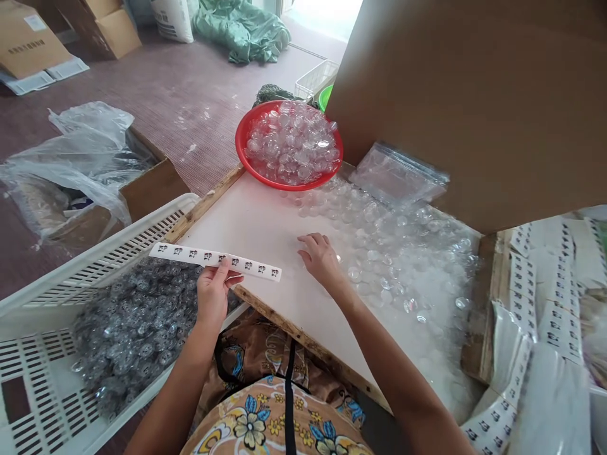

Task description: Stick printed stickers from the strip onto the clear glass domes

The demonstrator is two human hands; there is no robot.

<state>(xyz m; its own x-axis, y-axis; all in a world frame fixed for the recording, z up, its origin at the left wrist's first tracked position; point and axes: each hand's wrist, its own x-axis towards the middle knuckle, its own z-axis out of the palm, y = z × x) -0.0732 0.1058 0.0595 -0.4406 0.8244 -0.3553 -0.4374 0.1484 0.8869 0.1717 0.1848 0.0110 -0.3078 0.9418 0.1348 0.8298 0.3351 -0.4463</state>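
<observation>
- Strip (246, 266), white with a row of small dark figures, is held above the near-left corner of the tabletop (246, 218), its left end reaching over the white crate (57, 319).
- The person's left grip (215, 284) pinches it near the middle, thumb across the printed face.
- The right grip (320, 259) is relaxed, fingers loosely curled, with nothing visible in it; whether it touches the tabletop cannot be told.
- A light pinch probably suits the thin strip: both ends are unsupported, so keeping it level and printed side up should prevent creasing.
- The right wrist is best kept off the loose clear pieces (379, 265) nearby, which could scatter.
- The red bowl (284, 185), at the tabletop's far end, is heaped with clear round pieces.
- The crate, on the left, holds a pile of small clear-and-dark pieces (142, 322).
- Beyond it, a cardboard box (156, 183) contains crumpled plastic (90, 158), its further contents unclear.
</observation>
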